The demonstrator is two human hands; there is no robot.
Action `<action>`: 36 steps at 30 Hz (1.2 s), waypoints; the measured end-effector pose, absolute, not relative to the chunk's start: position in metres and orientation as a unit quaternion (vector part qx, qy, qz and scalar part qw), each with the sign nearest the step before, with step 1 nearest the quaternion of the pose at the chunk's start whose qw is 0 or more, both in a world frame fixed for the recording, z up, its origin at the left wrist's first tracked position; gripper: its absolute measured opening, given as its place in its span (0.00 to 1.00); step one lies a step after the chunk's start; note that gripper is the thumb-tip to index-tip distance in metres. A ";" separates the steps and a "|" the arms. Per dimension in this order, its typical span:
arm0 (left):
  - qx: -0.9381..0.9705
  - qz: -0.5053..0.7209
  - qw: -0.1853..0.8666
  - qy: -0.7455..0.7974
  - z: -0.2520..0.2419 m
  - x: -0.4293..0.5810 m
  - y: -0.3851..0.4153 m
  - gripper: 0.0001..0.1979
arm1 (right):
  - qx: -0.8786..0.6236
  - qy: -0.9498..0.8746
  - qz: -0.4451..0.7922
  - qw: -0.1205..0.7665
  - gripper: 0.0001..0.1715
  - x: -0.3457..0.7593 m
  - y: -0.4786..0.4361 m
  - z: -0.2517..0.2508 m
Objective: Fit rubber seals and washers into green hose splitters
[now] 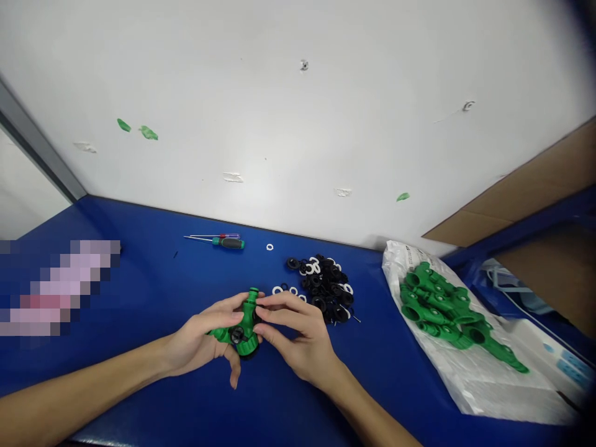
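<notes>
My left hand (200,332) is closed around a green plastic hose splitter (249,320), its thumb lying across the near branch. The splitter has a ribbed nozzle pointing away from me, a wide collar at the near end and a black knob (237,335) on its body. From the right, my right hand (295,326) pinches the splitter's other side with thumb and fingertips. A black part shows under those fingertips, mostly hidden. Just beyond my right hand lies a pile of black knobs and rings (328,282) mixed with white washers (277,290).
Two screwdrivers (228,242) lie on the blue table (153,261) near the white wall. A single white washer (269,247) sits beside them. At the right, several green hose fittings (440,307) rest on a white plastic bag (484,391). Cardboard (526,180) stands behind it.
</notes>
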State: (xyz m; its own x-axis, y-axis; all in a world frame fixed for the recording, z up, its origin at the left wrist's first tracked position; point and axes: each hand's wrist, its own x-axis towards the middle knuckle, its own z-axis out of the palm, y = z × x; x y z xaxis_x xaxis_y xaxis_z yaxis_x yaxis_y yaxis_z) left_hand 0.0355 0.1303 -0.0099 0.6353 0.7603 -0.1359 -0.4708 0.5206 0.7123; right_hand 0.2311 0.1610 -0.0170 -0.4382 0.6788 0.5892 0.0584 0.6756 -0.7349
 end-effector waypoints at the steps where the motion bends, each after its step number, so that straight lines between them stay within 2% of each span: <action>1: 0.333 0.367 0.839 0.224 -0.010 0.036 0.130 0.20 | -0.237 -0.787 0.317 0.474 0.14 0.231 0.161 -0.018; 11: 0.398 0.395 0.783 0.271 -0.023 0.038 0.126 0.30 | -0.198 -0.816 0.241 0.487 0.12 0.227 0.161 -0.036; 16: 0.358 0.388 0.819 0.225 -0.018 0.036 0.129 0.26 | -0.233 -0.772 0.340 0.483 0.13 0.226 0.166 -0.034; 20: 0.334 0.400 0.832 0.189 -0.013 0.034 0.133 0.23 | -0.265 -0.681 0.479 0.486 0.24 0.224 0.167 -0.029; 23: 0.325 0.396 0.837 0.190 -0.014 0.034 0.134 0.24 | -0.284 -0.618 0.580 0.448 0.31 0.222 0.164 -0.027; 30: 0.359 0.392 0.825 0.190 -0.023 0.036 0.131 0.26 | -0.260 -0.542 0.716 0.356 0.26 0.220 0.165 -0.023; 36: 0.368 0.397 0.818 0.195 -0.028 0.035 0.129 0.26 | -0.260 -0.534 0.712 0.375 0.25 0.217 0.162 -0.024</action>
State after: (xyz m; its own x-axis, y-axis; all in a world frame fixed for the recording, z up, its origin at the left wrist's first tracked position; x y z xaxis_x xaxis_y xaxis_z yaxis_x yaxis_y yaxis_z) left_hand 0.0346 0.1285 -0.0284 0.6088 0.7928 -0.0281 -0.5056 0.4150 0.7564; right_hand 0.2169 0.1622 -0.0243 -0.5834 0.8116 0.0292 -0.2561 -0.1497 -0.9550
